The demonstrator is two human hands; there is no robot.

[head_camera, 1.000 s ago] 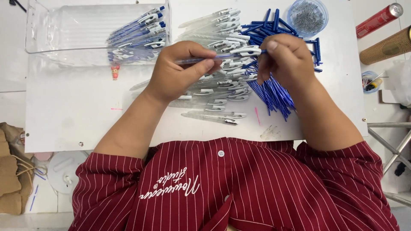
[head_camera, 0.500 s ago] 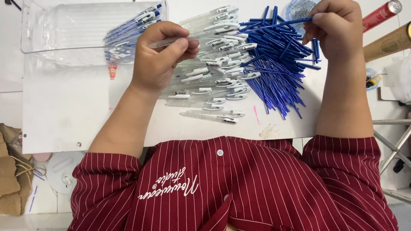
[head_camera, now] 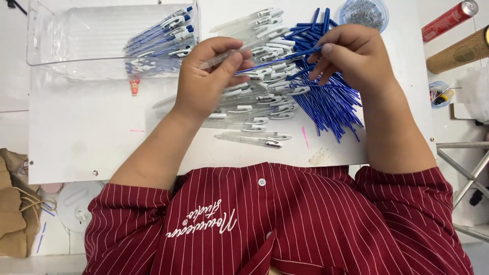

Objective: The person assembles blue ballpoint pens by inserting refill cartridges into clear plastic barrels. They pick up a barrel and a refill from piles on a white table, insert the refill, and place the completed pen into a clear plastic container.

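Note:
My left hand [head_camera: 206,76] grips a clear pen barrel [head_camera: 224,56] held slantwise above a heap of clear pen barrels [head_camera: 260,109]. My right hand [head_camera: 354,56] pinches a thin blue refill [head_camera: 277,62] whose tip points toward the barrel's open end. The two hands are close together over the white board [head_camera: 91,142]. Under my right hand lies a spread pile of blue refills [head_camera: 328,109].
A clear plastic tray [head_camera: 81,35] at the back left holds several finished pens [head_camera: 163,35]. A small clear tub of springs [head_camera: 364,12] stands at the back. A red can [head_camera: 448,20] and a brown tube [head_camera: 458,51] lie at the right.
My right hand came back from the far right pile toward the centre with a blue refill. My left hand lifted the clear barrel and turned it toward the refill.

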